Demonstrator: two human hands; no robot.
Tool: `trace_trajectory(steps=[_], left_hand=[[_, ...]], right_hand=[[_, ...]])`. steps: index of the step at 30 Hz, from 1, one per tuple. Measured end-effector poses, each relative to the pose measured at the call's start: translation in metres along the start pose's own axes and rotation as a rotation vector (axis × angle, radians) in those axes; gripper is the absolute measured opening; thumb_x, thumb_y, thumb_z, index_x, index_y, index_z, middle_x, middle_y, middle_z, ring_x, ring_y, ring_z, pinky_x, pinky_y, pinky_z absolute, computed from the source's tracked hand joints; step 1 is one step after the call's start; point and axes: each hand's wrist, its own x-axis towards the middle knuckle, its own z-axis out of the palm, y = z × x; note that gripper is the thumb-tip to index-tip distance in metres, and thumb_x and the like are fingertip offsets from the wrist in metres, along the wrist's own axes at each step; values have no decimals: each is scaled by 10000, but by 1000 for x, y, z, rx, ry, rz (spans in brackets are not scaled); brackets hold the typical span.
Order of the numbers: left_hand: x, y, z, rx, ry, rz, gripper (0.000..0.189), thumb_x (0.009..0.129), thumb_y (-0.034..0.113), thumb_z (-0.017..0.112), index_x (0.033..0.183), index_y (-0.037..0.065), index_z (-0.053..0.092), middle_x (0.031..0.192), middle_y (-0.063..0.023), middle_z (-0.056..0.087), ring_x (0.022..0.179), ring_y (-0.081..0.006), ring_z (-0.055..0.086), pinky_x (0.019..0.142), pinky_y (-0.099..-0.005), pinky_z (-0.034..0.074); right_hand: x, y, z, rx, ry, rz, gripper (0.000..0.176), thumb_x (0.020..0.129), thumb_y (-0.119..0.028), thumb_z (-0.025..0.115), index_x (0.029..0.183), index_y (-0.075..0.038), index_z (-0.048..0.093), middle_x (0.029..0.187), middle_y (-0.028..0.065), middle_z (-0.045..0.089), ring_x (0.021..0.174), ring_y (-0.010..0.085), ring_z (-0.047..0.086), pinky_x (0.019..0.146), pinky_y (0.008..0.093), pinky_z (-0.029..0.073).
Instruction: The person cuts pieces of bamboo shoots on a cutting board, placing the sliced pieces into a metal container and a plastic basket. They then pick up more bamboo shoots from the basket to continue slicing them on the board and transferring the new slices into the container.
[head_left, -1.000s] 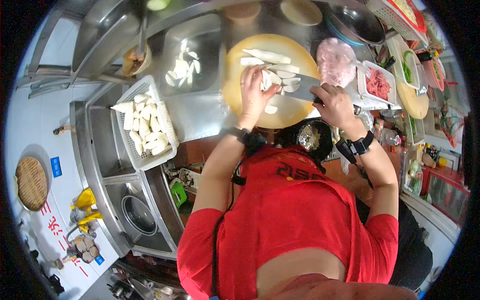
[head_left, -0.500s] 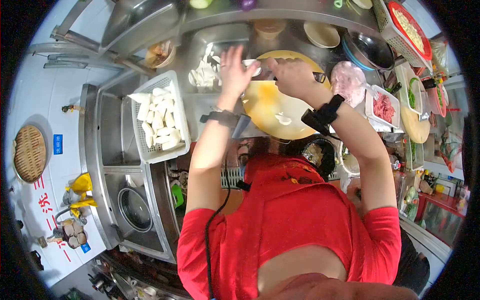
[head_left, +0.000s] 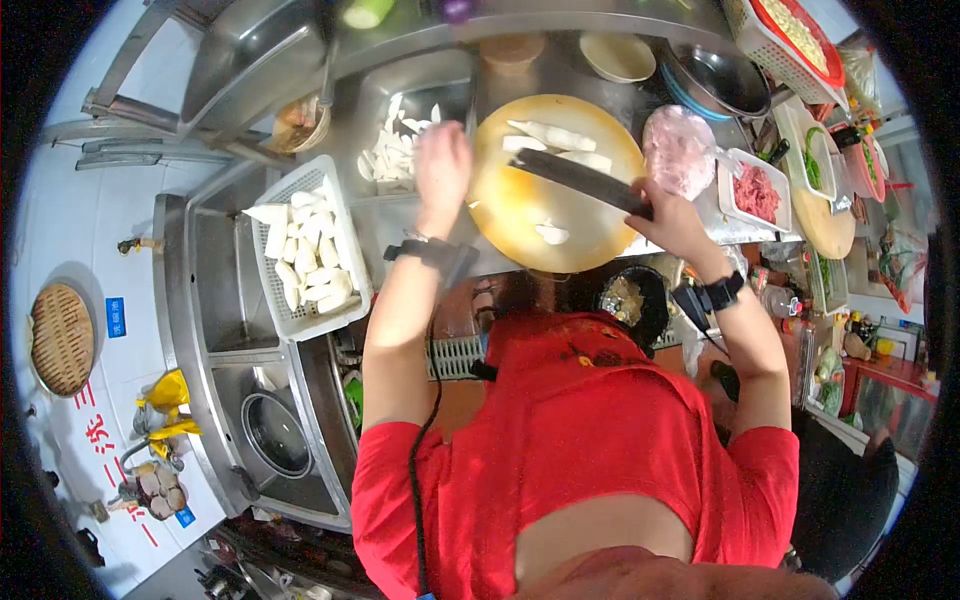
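Observation:
My right hand [head_left: 672,218] is closed round the handle of a cleaver [head_left: 580,183], whose dark blade lies across a round yellow-white cutting board [head_left: 590,235]. White vegetable pieces [head_left: 552,134] rest on the board beyond the blade, and a few small scraps [head_left: 550,233] lie nearer me. My left hand [head_left: 442,165], smeared by motion, is over the gap between the board and a metal tray [head_left: 440,85]; its fingers are too blurred to read. Cut white pieces [head_left: 392,150] are in that tray.
Left of the board stands a white basket [head_left: 362,290] of peeled white vegetables, beside metal sinks [head_left: 235,270]. To the right are a plastic-wrapped pink bundle [head_left: 680,150], a tray of minced meat [head_left: 757,192] and a black pan [head_left: 720,75]. A person in dark clothes [head_left: 850,490] is at lower right.
My right hand has moved right and toward me, and the cleaver's blade now shows over the board. My left hand has shifted slightly left and nearer me. White pieces on the board are now uncovered.

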Motion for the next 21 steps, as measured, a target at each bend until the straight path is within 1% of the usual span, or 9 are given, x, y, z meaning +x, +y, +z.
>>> trace_trajectory(steps=[2, 4, 8, 10, 13, 14, 16, 17, 21], left_hand=[[-18, 37, 8, -7, -453, -99, 298, 786, 188, 598, 1067, 90, 572, 1054, -143, 576, 990, -323, 540, 898, -398, 416], [-52, 37, 46, -2, -570, 148, 332, 769, 213, 631, 1076, 104, 571, 1095, -131, 563, 1029, -325, 525, 911, -395, 413], [-82, 49, 78, 12, -580, 294, 294, 780, 230, 632, 1025, 75, 585, 1136, -121, 533, 1046, -298, 516, 886, -379, 432], [-86, 46, 84, 97, -715, 407, 320, 753, 211, 663, 1033, 77, 583, 1204, -118, 492, 1087, -283, 493, 903, -369, 424], [-69, 35, 99, 54, -917, 274, 322, 737, 171, 671, 1030, 73, 580, 1176, -124, 511, 1051, -302, 514, 886, -372, 436], [-64, 32, 105, 58, -921, 281, 322, 737, 171, 671, 1030, 73, 580, 1176, -124, 511, 1051, -302, 514, 886, -372, 436], [-55, 30, 113, -28, -858, 32, 312, 739, 150, 656, 1030, 70, 576, 1141, -128, 525, 1007, -327, 532, 860, -378, 452], [-55, 32, 118, -79, -730, -27, 298, 737, 129, 646, 1016, 59, 571, 1060, -137, 549, 956, -346, 547, 835, -384, 464], [-53, 38, 129, -30, -552, -13, 273, 732, 117, 645, 991, 65, 575, 1016, -145, 564, 956, -338, 552, 831, -394, 464]], right_hand=[[-29, 25, 13, 63, -45, 120, 362, 759, -260, 620, 1063, -100, 506, 739, 184, 619, 728, 356, 613, 652, 444, 473], [-54, 34, 17, 130, -137, 315, 328, 780, -254, 595, 1052, -86, 523, 732, 198, 616, 726, 372, 608, 657, 450, 466], [-89, 59, 48, 69, 1, 296, 307, 786, -261, 572, 1036, -87, 535, 751, 208, 621, 736, 375, 610, 677, 454, 476], [-97, 61, 52, 43, 41, 274, 303, 791, -262, 561, 1037, -88, 536, 758, 213, 623, 741, 376, 611, 684, 455, 480], [-99, 61, 69, -129, -79, 329, 279, 830, -234, 488, 1050, -65, 512, 741, 202, 629, 697, 380, 613, 634, 475, 488], [-99, 66, 81, -124, -74, 334, 279, 830, -234, 488, 1050, -65, 512, 741, 202, 629, 697, 380, 613, 634, 475, 488], [-96, 68, 94, -143, -99, 335, 280, 838, -219, 464, 1045, -34, 493, 714, 200, 624, 667, 372, 616, 595, 478, 491], [-96, 68, 99, -158, -99, 334, 259, 843, -212, 453, 1008, -15, 488, 698, 204, 620, 658, 363, 620, 577, 471, 496], [-96, 68, 108, -163, -65, 334, 220, 856, -212, 434, 949, -20, 488, 690, 201, 620, 650, 358, 623, 571, 472, 496]])
